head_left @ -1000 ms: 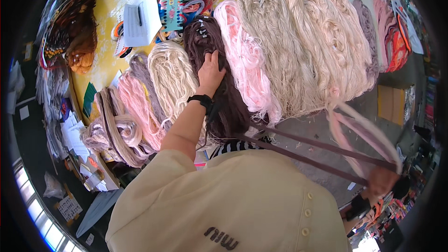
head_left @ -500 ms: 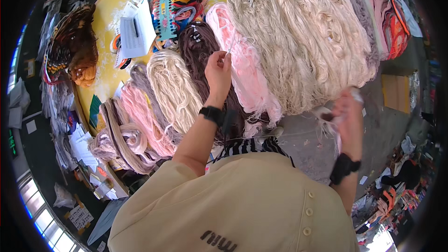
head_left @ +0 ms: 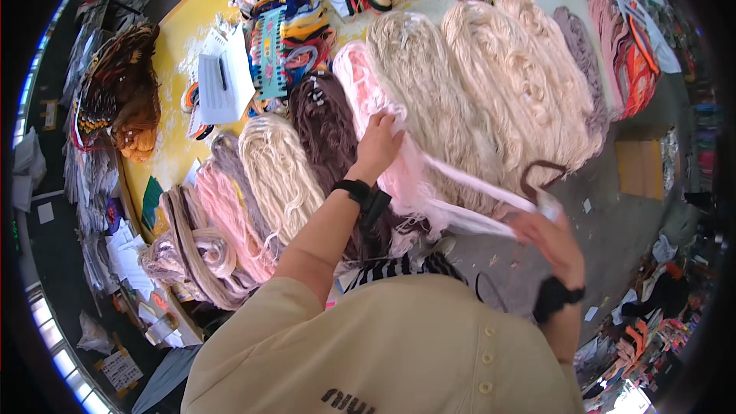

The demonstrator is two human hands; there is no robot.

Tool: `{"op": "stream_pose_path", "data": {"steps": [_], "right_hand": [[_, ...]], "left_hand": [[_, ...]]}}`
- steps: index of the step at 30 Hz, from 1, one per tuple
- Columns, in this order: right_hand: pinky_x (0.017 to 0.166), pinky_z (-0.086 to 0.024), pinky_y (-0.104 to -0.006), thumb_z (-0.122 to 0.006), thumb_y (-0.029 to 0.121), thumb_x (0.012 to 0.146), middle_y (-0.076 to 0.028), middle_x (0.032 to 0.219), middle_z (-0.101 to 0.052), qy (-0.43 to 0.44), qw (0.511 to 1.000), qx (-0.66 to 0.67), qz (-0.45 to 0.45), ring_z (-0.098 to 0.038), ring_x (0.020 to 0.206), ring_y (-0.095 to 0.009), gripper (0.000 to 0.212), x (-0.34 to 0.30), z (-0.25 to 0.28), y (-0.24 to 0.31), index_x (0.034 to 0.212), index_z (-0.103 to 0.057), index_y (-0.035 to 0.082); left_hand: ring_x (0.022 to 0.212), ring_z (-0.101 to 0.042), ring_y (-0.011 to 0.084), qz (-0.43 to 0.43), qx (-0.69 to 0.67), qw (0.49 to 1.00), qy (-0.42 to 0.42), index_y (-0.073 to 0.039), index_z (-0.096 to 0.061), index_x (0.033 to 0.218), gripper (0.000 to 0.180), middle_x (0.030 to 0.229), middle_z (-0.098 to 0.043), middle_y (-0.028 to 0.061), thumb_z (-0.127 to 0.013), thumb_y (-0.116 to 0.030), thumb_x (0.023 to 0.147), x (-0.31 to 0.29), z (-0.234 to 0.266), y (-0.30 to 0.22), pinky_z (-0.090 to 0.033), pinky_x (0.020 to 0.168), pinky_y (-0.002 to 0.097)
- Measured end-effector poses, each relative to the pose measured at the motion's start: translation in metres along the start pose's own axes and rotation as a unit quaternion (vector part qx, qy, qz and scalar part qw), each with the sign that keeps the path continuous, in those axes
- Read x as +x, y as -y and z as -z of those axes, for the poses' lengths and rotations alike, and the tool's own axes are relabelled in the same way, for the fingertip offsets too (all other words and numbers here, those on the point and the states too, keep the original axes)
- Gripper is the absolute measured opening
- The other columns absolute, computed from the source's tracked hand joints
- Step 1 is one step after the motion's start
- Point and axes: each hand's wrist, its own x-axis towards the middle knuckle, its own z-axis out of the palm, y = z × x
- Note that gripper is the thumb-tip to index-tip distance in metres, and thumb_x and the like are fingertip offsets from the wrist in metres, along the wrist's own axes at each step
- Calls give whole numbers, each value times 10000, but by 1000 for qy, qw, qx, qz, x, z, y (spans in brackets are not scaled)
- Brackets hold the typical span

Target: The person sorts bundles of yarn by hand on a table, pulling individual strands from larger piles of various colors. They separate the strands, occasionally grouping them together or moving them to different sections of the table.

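My left hand (head_left: 378,144) rests on the pale pink yarn hank (head_left: 368,100), beside the dark brown hank (head_left: 326,126), pinching pink strands. A band of pink strands (head_left: 475,184) stretches from it to my right hand (head_left: 548,234), which grips the far end of those strands over the grey floor. A thin dark brown loop (head_left: 540,169) curls just above my right hand. Both wrists wear black bands.
Cream and beige yarn hanks (head_left: 491,77) lie to the right, ivory, pink and mauve hanks (head_left: 253,184) to the left. A white notebook with a pen (head_left: 218,84), colourful cords (head_left: 287,38) and orange-brown yarn (head_left: 126,107) lie on the yellow surface (head_left: 172,153). A cardboard box (head_left: 640,169) stands right.
My left hand has shifted from the brown hank's edge onto the pink hank. My right hand has come in lower, pulling pink strands out taut between both hands.
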Motion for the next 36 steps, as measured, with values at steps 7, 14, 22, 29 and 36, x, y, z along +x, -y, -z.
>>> {"op": "stream_pose_path", "data": {"steps": [7, 14, 22, 29, 36], "right_hand": [[719, -442, -291, -473, 106, 984, -16, 779, -419, -443, 773, 67, 449, -419, 670, -128, 72, -185, 242, -24, 1005, -518, 54], [574, -378, -237, -504, 155, 990, 11, 677, -315, -105, 748, 510, 412, -330, 584, -92, 156, -108, 155, 19, 863, -452, 79], [471, -244, -196, -524, 175, 990, 47, 646, -331, -131, 859, 459, 186, -288, 523, -43, 175, 42, 42, 10, 843, -457, 110], [481, -289, -218, -562, 153, 966, 44, 659, -382, -96, 921, 372, 60, -332, 529, -46, 218, 94, -1, 2, 783, -449, 116], [494, -346, -214, -694, 218, 892, 33, 682, -481, 16, 972, 234, 11, -431, 559, -61, 185, 91, -13, -6, 881, -614, 51]], "left_hand": [[1100, -584, 329, -39, 63, 977, 199, -86, -564, 1194, 438, 1271, -528, 148, -674, -283, 819, 34, 14, 10, -492, 888, 416], [860, -658, 309, -27, 105, 993, -48, -95, -679, 852, 160, 849, -687, 108, -653, -237, 784, 176, 23, -51, -515, 721, 450], [707, -640, 265, 54, -100, 991, -68, -22, -590, 909, 226, 836, -625, 126, -696, -171, 777, 183, -2, -17, -503, 619, 374], [643, -631, 283, 46, 86, 982, -159, -54, -457, 1220, 466, 747, -629, 106, -672, -117, 811, 92, 37, -20, -494, 605, 373], [663, -637, 216, -18, -148, 979, -139, -25, -672, 931, 164, 767, -657, 121, -726, -88, 790, 30, 41, -120, -493, 609, 304]]}}
